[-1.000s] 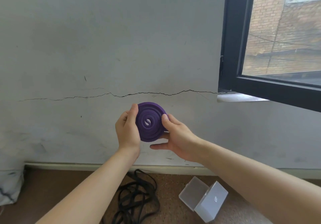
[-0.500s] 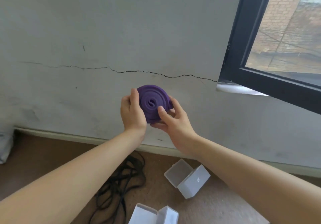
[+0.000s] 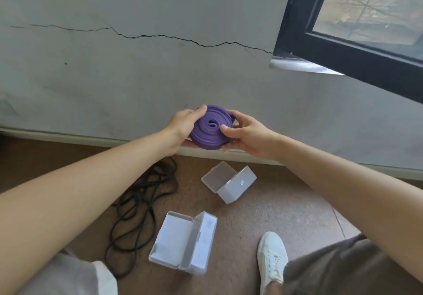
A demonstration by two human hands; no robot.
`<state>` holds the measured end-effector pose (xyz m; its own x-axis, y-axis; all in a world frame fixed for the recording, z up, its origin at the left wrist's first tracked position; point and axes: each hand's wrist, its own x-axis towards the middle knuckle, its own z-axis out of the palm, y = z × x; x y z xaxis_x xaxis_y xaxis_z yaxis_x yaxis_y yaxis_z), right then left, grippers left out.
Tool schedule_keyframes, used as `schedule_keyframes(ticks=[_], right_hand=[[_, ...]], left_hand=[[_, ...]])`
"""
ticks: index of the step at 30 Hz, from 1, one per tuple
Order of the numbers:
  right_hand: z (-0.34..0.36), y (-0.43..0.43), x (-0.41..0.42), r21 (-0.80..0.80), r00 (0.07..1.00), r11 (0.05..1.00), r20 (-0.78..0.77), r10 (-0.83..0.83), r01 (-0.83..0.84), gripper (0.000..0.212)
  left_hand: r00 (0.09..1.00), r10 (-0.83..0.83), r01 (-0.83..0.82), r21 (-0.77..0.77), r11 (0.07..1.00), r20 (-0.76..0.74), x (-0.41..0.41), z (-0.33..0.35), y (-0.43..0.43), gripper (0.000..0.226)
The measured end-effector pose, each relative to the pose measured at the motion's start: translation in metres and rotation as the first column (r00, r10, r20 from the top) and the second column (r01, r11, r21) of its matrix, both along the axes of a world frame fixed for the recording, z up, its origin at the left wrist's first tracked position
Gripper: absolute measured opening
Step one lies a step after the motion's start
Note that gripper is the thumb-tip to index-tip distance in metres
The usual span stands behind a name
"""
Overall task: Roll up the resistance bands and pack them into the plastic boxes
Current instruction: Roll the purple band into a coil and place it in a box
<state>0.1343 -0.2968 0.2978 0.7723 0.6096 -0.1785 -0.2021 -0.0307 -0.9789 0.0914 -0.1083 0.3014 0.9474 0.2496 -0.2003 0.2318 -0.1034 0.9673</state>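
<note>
— Has the purple roll [image 3: 211, 126] moved?
— Yes, it stood on edge up by the crack [image 3: 160, 36]; now the left hand [image 3: 183, 125] and right hand [image 3: 249, 134] have tipped it nearly flat and lowered it level with the skirting board [image 3: 68, 134]

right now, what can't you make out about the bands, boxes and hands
All in the head view:
Purple band: underside and loose end, hidden by the left hand and right hand.
Fingers of both hands: mostly behind that band.
Black band: upper part under the left forearm; too tangled to count loops.
Far box, near box: label marks too small to read.
</note>
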Motion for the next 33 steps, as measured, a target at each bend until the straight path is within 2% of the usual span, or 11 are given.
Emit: schedule_keyframes(ticks=[4,8,12,15,17,18,20,21,23,28,33], right_hand=[[-0.032,-0.012,-0.014,-0.066,1.000,0.998,-0.013,0.010,-0.010,0.053],[-0.072,-0.016,-0.039,-0.067,0.995,0.993,-0.018,-0.101,0.100,0.051],[-0.102,-0.034,-0.049,-0.185,0.998,0.980,-0.006,-0.068,0.065,0.047],[-0.126,-0.049,-0.052,-0.319,0.998,0.946,0.013,-0.060,0.061,0.047],[-0.138,-0.057,-0.053,-0.394,0.998,0.917,0.023,-0.054,0.059,0.047],[-0.143,-0.061,-0.053,-0.428,0.999,0.902,0.036,-0.041,0.052,0.046],[-0.151,-0.065,-0.054,-0.489,0.999,0.872,0.054,-0.011,0.036,0.043],[-0.156,-0.065,-0.056,-0.517,0.999,0.855,0.052,0.004,0.024,0.041],[-0.165,-0.064,-0.060,-0.553,0.999,0.833,0.040,0.031,-0.004,0.038],[-0.182,-0.065,-0.069,-0.593,0.995,0.802,0.008,0.100,-0.076,0.035],[-0.184,-0.069,-0.065,-0.601,0.995,0.795,-0.005,0.098,-0.081,0.037]], left_hand=[[0.992,-0.089,0.091,0.016,0.996,-0.089,-0.013,-0.035,-0.007,0.043],[0.989,-0.084,0.082,-0.022,0.996,-0.119,-0.037,-0.076,-0.014,0.042],[0.975,-0.115,0.096,-0.106,0.990,-0.189,-0.066,-0.117,-0.024,0.042],[0.923,-0.208,0.226,0.018,0.974,-0.324,-0.088,-0.161,-0.021,0.033],[0.829,-0.310,0.423,0.158,0.892,-0.466,-0.103,-0.188,-0.013,0.037],[0.760,-0.365,0.548,0.229,0.805,-0.538,-0.110,-0.199,-0.007,0.041],[0.600,-0.423,0.767,0.337,0.546,-0.679,-0.122,-0.215,0.005,0.044],[0.530,-0.421,0.830,0.348,0.437,-0.736,-0.126,-0.223,0.009,0.048],[0.441,-0.412,0.884,0.306,0.354,-0.797,-0.134,-0.240,0.014,0.055],[0.413,-0.425,0.891,0.262,0.370,-0.805,-0.148,-0.278,0.003,0.060],[0.471,-0.488,0.860,0.257,0.442,-0.735,-0.146,-0.294,0.002,0.025]])
